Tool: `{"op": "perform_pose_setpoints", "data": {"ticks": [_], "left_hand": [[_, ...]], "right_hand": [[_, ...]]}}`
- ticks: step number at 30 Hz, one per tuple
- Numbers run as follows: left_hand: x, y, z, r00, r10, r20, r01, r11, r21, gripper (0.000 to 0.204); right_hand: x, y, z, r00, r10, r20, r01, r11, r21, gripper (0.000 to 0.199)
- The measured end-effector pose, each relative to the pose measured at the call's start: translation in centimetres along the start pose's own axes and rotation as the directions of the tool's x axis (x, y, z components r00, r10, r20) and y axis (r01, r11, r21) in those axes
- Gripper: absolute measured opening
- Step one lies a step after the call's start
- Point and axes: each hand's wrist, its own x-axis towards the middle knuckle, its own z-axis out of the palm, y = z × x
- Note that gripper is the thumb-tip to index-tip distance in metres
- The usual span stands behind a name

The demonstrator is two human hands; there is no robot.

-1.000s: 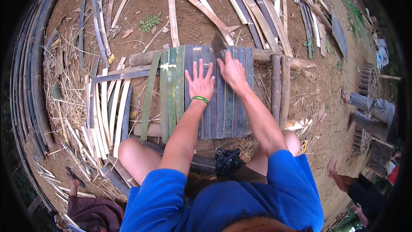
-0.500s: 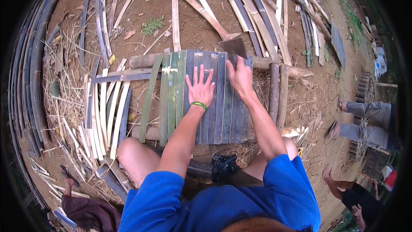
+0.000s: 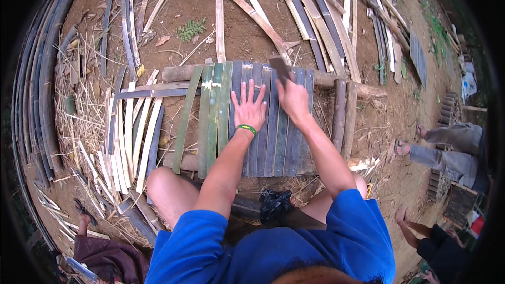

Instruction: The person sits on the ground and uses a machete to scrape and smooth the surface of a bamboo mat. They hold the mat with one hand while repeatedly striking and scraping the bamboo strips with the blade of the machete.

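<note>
Loose bamboo strips (image 3: 126,126) heaped at nine o'clock; long slats (image 3: 315,16) laid at one o'clock; a bystander's sandalled foot (image 3: 402,147) seen at three o'clock.

The flat slats (image 3: 263,126) are split bamboo, smooth and a bit shiny, some green and some dark grey. The blade (image 3: 279,67) looks like dull grey metal. The wristband (image 3: 245,128) is green (maybe rubber, hard to tell). The ground (image 3: 242,37) is rough brown dirt, and the straw (image 3: 84,126) looks dry.
</note>
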Motion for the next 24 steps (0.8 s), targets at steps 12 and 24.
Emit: {"op": "perform_pose_setpoints", "data": {"ticks": [12, 24], "left_hand": [[-0.4, 0.0, 0.4, 1.0, 0.014, -0.028, -0.014, 1.0, 0.013, 0.061], [-0.1, -1.0, 0.5, 0.998, -0.009, -0.057, 0.008, 1.0, -0.008, 0.06]], "right_hand": [[2.0, -0.5, 0.5, 0.993, 0.034, 0.112, -0.029, 0.998, -0.047, 0.042], [1.6, -2.1, -0.2, 0.997, 0.076, 0.0, -0.076, 0.992, 0.101, 0.041]]}}
